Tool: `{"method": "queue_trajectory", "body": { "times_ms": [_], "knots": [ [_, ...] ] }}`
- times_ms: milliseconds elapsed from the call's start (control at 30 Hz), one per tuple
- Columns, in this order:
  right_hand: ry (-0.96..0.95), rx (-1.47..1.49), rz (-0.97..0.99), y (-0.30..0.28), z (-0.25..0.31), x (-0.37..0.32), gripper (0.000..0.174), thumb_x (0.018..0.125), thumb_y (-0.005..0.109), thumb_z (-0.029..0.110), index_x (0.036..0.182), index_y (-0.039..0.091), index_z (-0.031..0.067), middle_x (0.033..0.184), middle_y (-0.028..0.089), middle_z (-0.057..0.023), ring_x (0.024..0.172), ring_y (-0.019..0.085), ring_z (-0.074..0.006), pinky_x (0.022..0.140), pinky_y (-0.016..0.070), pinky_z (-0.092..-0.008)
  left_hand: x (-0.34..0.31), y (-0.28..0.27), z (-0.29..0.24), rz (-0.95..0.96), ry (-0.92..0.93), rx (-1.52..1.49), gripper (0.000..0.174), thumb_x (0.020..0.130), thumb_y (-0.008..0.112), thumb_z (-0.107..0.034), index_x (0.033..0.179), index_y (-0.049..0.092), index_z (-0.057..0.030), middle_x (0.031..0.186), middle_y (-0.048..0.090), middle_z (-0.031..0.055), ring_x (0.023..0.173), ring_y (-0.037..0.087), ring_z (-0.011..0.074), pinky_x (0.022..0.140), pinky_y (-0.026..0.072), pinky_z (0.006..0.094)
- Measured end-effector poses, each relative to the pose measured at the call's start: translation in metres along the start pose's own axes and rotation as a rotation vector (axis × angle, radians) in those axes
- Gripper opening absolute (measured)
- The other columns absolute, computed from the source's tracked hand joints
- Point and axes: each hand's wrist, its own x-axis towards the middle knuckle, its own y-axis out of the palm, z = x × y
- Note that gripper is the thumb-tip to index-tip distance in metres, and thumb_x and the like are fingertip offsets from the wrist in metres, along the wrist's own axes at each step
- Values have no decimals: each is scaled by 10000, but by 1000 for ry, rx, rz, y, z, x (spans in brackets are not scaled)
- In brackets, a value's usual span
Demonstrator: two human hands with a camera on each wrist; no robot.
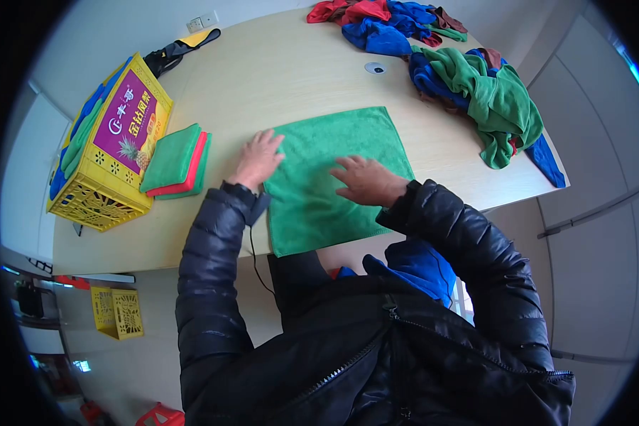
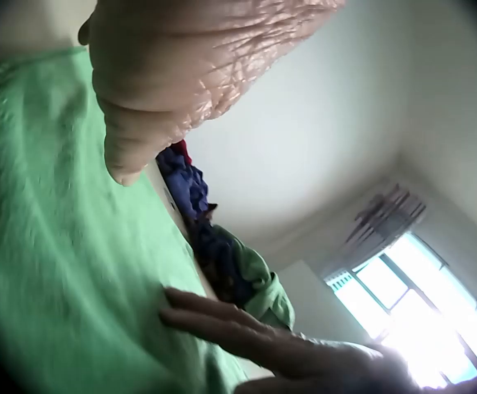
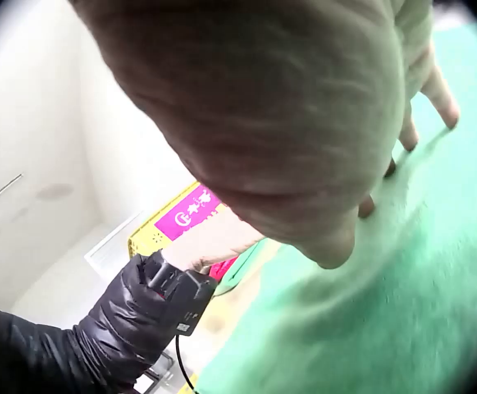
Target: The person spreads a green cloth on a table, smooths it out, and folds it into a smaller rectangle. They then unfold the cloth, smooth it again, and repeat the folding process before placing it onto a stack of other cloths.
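A green cloth (image 1: 319, 220) lies spread on the table in front of me, its near edge hanging slightly past the table's front. My left hand (image 1: 258, 157) is at the cloth's left edge, fingers extended over its upper left part. Toward the middle of the cloth, my right hand (image 1: 369, 181) has its fingers spread. Seen from the right wrist, the straight fingertips (image 3: 451, 116) come down at the green surface, where soft creases show. Neither hand grips anything.
Left of the cloth sits a folded stack of green and red cloths (image 1: 174, 162), beside a yellow crate (image 1: 110, 195) holding more cloths. Crumpled green and blue cloths (image 1: 500, 106) lie at the right; another blue and red heap (image 1: 387, 32) is at the back. A cable (image 1: 257, 263) hangs from my left wrist.
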Motion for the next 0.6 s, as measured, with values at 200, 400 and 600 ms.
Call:
{"method": "queue_trajectory", "body": {
  "times_ms": [200,400,600],
  "knots": [
    [-170,13,12,20,4,-58,492,960,586,348,1369,539,79,1382,548,-170,1268,523,-352,1041,464,-437,-112,-24,-61,51,273,-302,423,930,649,-224,1325,583,-86,1400,520,200,1298,494,388,1058,444,454],
    [48,474,197,-15,2,-95,461,947,621,271,1353,551,65,1414,528,-158,1333,469,-345,1060,445,-444,-169,-42,-46,143,-113,-292,388,834,728,-136,1206,644,-68,1302,555,167,1198,535,364,1004,454,450],
    [-140,-48,-385,47,24,-91,424,924,656,166,1325,571,57,1341,584,-154,1290,518,-331,1057,444,-433,-166,-23,-114,-230,174,-298,356,830,731,-143,1163,648,-48,1241,588,170,1144,565,359,999,456,438]
  ]
}}
